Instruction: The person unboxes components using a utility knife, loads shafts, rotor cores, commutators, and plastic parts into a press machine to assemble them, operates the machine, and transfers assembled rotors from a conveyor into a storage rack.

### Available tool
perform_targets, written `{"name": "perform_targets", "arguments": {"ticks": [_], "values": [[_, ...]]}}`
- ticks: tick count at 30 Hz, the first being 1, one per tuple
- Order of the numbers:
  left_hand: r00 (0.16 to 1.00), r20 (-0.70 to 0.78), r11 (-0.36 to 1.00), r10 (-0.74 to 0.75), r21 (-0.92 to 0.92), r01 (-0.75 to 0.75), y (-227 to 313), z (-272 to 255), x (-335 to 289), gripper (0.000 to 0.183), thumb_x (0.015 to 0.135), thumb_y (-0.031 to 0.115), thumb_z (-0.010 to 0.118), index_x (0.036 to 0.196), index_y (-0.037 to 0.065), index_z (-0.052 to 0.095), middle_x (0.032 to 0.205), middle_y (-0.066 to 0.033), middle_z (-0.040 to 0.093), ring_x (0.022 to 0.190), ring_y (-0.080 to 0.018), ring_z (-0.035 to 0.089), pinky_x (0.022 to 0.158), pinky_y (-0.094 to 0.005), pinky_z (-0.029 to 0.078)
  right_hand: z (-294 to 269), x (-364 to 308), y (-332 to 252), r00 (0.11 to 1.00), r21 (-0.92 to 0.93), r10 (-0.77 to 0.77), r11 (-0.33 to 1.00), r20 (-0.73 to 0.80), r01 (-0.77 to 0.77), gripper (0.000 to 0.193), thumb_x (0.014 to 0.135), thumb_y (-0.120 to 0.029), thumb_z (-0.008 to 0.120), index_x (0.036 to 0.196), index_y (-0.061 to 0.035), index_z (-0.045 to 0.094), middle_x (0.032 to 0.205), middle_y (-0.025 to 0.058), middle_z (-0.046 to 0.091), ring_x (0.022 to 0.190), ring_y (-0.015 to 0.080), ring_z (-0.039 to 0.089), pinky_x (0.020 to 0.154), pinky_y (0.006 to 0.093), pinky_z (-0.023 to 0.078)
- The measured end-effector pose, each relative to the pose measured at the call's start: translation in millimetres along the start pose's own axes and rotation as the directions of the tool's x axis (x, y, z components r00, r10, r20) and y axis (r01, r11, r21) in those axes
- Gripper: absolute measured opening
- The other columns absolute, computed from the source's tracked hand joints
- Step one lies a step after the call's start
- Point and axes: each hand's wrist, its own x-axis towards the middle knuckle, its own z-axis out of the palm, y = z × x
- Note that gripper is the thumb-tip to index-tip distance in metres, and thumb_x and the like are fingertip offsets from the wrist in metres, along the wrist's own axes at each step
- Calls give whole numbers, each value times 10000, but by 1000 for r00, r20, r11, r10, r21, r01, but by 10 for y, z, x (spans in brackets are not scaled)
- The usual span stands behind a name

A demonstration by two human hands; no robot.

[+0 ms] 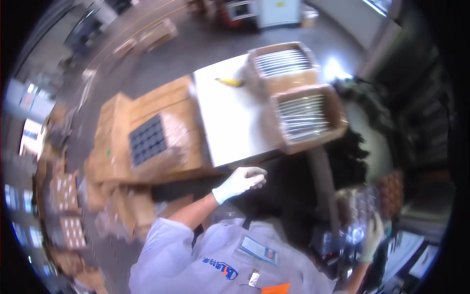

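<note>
Gloved left hand (240, 184) hovers, fingers half-open and empty; white bench (227, 125) lies beyond them. Right hand (373, 239) nears shiny plastic packaging (356, 218); its fingers' grip is unclear.

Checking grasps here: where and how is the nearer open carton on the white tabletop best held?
Grip the nearer carton by its left and right walls, probably from the near side: another carton stands close behind, and silvery packs crowd the open top.

Right hand (374, 235), near right: blurred; contact with shiny clear packaging (357, 213) indeterminable. Right forearm (357, 279): cut off by near edge. Left hand (241, 183): fingertips smeared. Dark machinery (416, 93), right: details indistinct.
</note>
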Motion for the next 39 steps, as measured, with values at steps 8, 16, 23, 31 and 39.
{"name": "perform_targets", "arguments": {"ticks": [8,16,23,31,39], "values": [[66,-968,969,241,236,-65,-1442,-2029,-1277,334,1019,197,626,1263,-30,616,1122,-89,680,959,-128,639,827,-258,527,3320,-192,-2457,473,575,-531,816,703,61,396,958,-137,629,1321,16,587,1260,233,640,1183,361,630,999,374,491],[152,-933,917,-325,-350,-189,-2201,-4488,-2003,791,1015,600,471,1503,-19,401,1477,-148,520,1357,-267,488,1167,-358,338,6222,275,-4223,633,603,-328,747,701,-280,559,1055,-319,545,1464,48,440,1368,141,583,1234,192,543,1056,298,417],[478,-771,690,-422,-615,-382,-3073,-5197,-1628,643,1006,578,521,1266,3,641,1083,-73,712,871,-188,683,756,-325,577,7508,-20,-4423,473,508,-320,788,821,-349,559,1083,-334,454,1482,54,416,1469,167,525,1369,249,472,1155,336,337],[584,-734,460,-346,-675,-577,-2566,-4698,-1343,563,1058,495,427,1359,36,550,1254,-131,657,1033,-253,683,873,-404,604,7695,174,-4415,333,451,-307,667,892,-592,522,1099,-370,422,1438,17,507,1363,90,604,1204,155,546,1050,311,436],[563,-741,75,-367,-627,-776,-2421,-3443,-912,691,1038,580,344,1530,97,382,1529,-133,454,1346,-355,487,1128,-517,418,7684,872,-4903,103,369,-361,829,927,-420,477,1077,-384,496,1291,21,627,1140,19,675,994,93,570,884,271,492]]}}
